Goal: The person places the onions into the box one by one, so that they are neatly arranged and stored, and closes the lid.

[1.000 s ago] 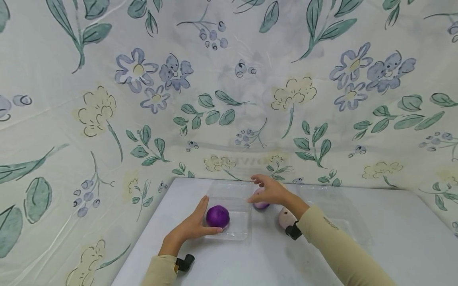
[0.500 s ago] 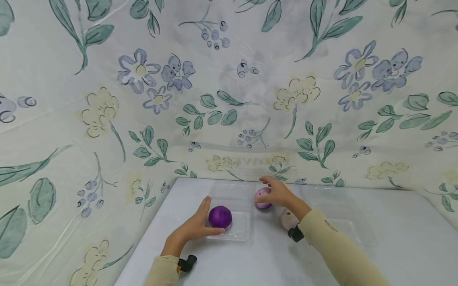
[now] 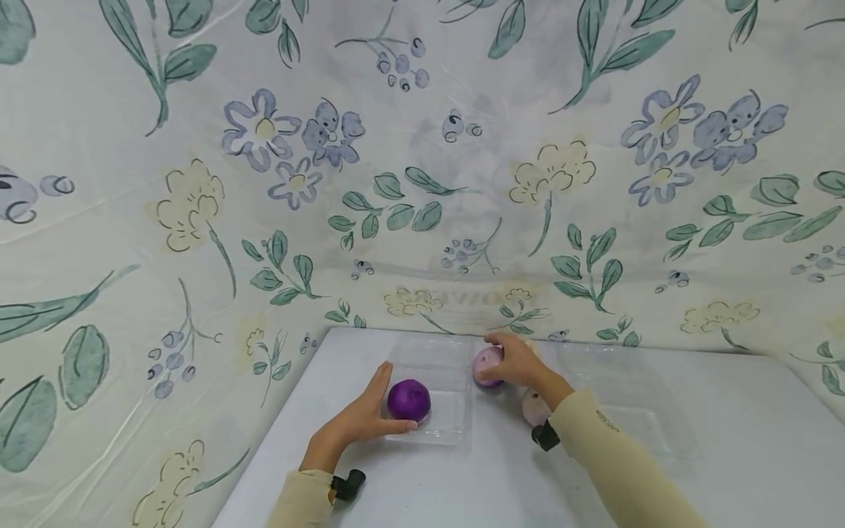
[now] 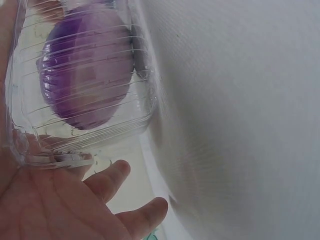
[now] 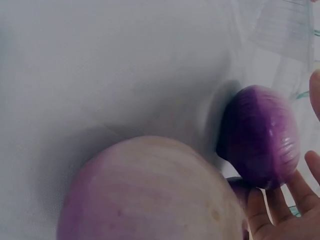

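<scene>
Spread around the near-left corner of a clear plastic clamshell box (image 3: pixel 452 429) is my left hand (image 3: pixel 353 418), thumb along the front, fingers along the side. A purple onion (image 3: pixel 409 401) sits in that box, seen through ridged plastic in the left wrist view. My right hand (image 3: pixel 521 361) is around a second onion (image 3: pixel 488 367), purple and pale, on the table just right of the box. In the right wrist view, extended fingers (image 5: pixel 277 205) touch that onion, while another digit stands apart. Under the right wrist lies a paler onion (image 3: pixel 535 407), partly hidden by the forearm.
Another clear clamshell box (image 3: pixel 650 425) stands to the right, partly behind the right forearm. The first box's lid (image 3: pixel 429 352) lies folded back toward the wall. A floral cloth (image 3: pixel 422 183) hangs behind the white table (image 3: pixel 409 484).
My right hand has come lower and nearer around the onion beside the box. The left hand, box and onions keep their places; the head view shifted slightly.
</scene>
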Demonstrator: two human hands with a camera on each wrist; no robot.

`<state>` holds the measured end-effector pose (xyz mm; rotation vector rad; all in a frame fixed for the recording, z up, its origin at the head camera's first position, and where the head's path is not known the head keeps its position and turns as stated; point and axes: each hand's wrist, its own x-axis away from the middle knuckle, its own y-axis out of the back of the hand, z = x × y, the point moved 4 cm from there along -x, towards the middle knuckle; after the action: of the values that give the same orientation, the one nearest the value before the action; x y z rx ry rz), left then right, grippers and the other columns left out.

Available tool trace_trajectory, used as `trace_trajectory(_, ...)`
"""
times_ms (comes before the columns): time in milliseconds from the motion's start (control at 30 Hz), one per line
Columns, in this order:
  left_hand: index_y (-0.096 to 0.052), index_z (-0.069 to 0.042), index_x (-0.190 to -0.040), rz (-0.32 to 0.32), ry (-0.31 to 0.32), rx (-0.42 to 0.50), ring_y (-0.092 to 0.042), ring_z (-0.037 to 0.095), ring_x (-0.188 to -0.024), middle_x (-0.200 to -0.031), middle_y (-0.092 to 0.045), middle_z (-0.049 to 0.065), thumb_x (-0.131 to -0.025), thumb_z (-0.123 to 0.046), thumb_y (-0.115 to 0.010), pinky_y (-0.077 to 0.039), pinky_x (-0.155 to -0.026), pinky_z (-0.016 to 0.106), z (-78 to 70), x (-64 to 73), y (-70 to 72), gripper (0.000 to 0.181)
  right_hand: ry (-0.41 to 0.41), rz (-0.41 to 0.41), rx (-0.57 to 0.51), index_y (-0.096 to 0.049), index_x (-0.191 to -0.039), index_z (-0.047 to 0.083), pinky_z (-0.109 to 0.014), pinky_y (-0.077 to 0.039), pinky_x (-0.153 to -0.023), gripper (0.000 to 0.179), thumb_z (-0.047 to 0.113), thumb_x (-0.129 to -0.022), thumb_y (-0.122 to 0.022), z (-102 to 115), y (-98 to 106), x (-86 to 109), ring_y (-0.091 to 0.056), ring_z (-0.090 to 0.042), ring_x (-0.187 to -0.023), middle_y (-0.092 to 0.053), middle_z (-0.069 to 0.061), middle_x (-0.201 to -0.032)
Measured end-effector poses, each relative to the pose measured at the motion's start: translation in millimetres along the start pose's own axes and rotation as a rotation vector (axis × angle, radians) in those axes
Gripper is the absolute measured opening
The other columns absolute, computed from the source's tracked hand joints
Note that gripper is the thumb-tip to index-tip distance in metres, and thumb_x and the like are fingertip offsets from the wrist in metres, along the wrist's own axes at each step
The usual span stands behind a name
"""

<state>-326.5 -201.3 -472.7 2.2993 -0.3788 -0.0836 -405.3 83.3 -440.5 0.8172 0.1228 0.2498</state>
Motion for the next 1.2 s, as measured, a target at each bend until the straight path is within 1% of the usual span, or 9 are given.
trace_trajectory(67, -0.001, -0.004, -0.159, 0.002, 0.004, 0.001, -0.002, 0.038, -0.153, -0.167, 0.003, 0.017, -0.073, -0.047, -0.085, -0.015, -0.121, 0.059, -0.1, 0.0, -0.9, 0.128, -0.011, 0.005, -0.013, -0.054, -0.139, 0.006, -0.05, -0.045, -0.107, 0.076, 0.029, -0.074, -0.087, -2.8, -1.6, 0.8, -0.054, -0.031, -0.124, -0.055, -0.015, -0.141)
trace_trajectory(233, 0.0, -0.004, -0.158, -0.003, -0.002, -0.006, -0.003, 0.038, -0.153, -0.167, 0.003, 0.016, -0.073, -0.048, -0.085, -0.016, -0.121, 0.058, -0.7, -0.9, -0.5, 0.128, -0.006, 0.006, -0.017, -0.055, -0.137, 0.006, -0.05, -0.045, -0.107, 0.075, 0.029, -0.073, -0.088, -3.6, -3.4, 1.3, -0.055, -0.029, -0.122, -0.057, -0.014, -0.139)
trace_trajectory(367, 0.0, -0.003, -0.158, -0.003, -0.01, -0.013, -0.003, 0.037, -0.153, -0.167, 0.004, 0.016, -0.072, -0.052, -0.084, -0.016, -0.121, 0.057, 0.2, -1.7, 1.4, 0.13, 0.022, 0.025, 0.004, -0.056, -0.136, 0.004, -0.048, -0.045, -0.107, 0.076, 0.028, -0.072, -0.089, 2.0, -5.2, 2.7, -0.056, -0.027, -0.118, -0.059, -0.014, -0.135)
trace_trajectory(500, 0.0, -0.003, -0.158, -0.003, -0.01, -0.016, -0.003, 0.037, -0.153, -0.167, 0.004, 0.016, -0.072, -0.052, -0.084, -0.016, -0.121, 0.057, 0.2, -1.4, 2.9, 0.13, 0.039, 0.063, 0.036, -0.058, -0.133, 0.004, -0.047, -0.044, -0.108, 0.073, 0.028, -0.071, -0.089, 8.1, -8.3, 4.5, -0.057, -0.027, -0.118, -0.061, -0.013, -0.132)
trace_trajectory(667, -0.001, -0.003, -0.158, -0.001, -0.011, -0.013, -0.003, 0.039, -0.153, -0.166, 0.003, 0.018, -0.072, -0.051, -0.084, -0.016, -0.12, 0.059, 0.6, -1.2, 2.4, 0.129, 0.015, 0.096, 0.06, -0.059, -0.132, 0.006, -0.048, -0.044, -0.107, 0.072, 0.028, -0.07, -0.09, 9.6, -13.2, 6.0, -0.057, -0.027, -0.117, -0.061, -0.012, -0.131)
trace_trajectory(933, -0.001, -0.002, -0.158, 0.006, -0.016, -0.018, -0.003, 0.04, -0.153, -0.166, 0.003, 0.019, -0.073, -0.051, -0.084, -0.016, -0.12, 0.059, 1.6, -1.3, -0.4, 0.129, -0.014, 0.127, 0.061, -0.055, -0.137, 0.008, -0.05, -0.043, -0.105, 0.078, 0.027, -0.069, -0.09, 0.8, -23.1, 6.6, -0.055, -0.027, -0.114, -0.06, -0.011, -0.13)
trace_trajectory(1067, -0.002, -0.002, -0.158, 0.004, -0.016, -0.016, -0.003, 0.039, -0.153, -0.166, 0.002, 0.019, -0.073, -0.049, -0.084, -0.016, -0.121, 0.058, 1.7, -1.1, -0.4, 0.127, -0.044, 0.14, 0.061, -0.053, -0.139, 0.012, -0.052, -0.042, -0.105, 0.08, 0.028, -0.069, -0.09, -1.7, -27.1, 6.6, -0.053, -0.028, -0.116, -0.058, -0.011, -0.132)
trace_trajectory(1200, -0.002, -0.002, -0.158, 0.001, -0.01, -0.019, -0.005, 0.04, -0.153, -0.166, 0.001, 0.019, -0.073, -0.049, -0.084, -0.017, -0.12, 0.059, 1.0, -1.0, -0.1, 0.127, -0.051, 0.134, 0.065, -0.053, -0.139, 0.013, -0.053, -0.041, -0.104, 0.082, 0.028, -0.068, -0.09, -2.9, -29.8, 6.6, -0.052, -0.029, -0.116, -0.057, -0.012, -0.13)
